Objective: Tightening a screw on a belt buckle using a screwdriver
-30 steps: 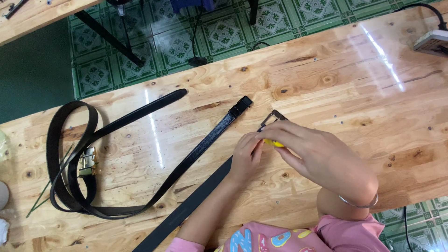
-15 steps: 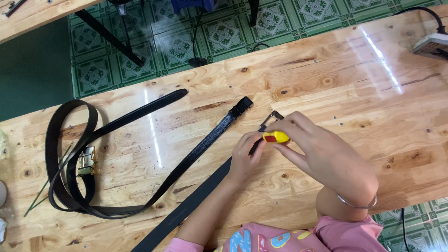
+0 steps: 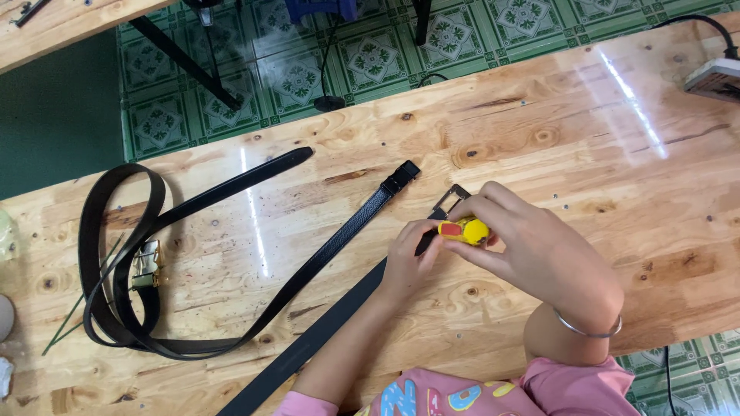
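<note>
My right hand (image 3: 539, 246), with a metal bangle on the wrist, pinches a small yellow and red lighter-like tool (image 3: 464, 229). My left hand (image 3: 408, 258) presses down the end of a flat black belt strap (image 3: 324, 335) that runs diagonally to the table's front edge. A grey metal buckle frame (image 3: 449, 198) lies just above my fingers, right at the strap's end. A second, longer black belt (image 3: 231, 327) lies coiled on the left, its clip end (image 3: 401, 176) close to my hands.
Inside the coiled belt lies a shiny metal buckle (image 3: 145, 263), with thin green sticks (image 3: 77, 308) beside it. A power strip (image 3: 717, 77) sits at the wooden table's (image 3: 539, 123) far right. Beyond the table are green tiled floor (image 3: 308, 62) and another table (image 3: 62, 19).
My right hand has turned and lifted slightly, so the yellow tool now shows fully between its fingers. My left hand stays on the strap end. The belts have not moved.
</note>
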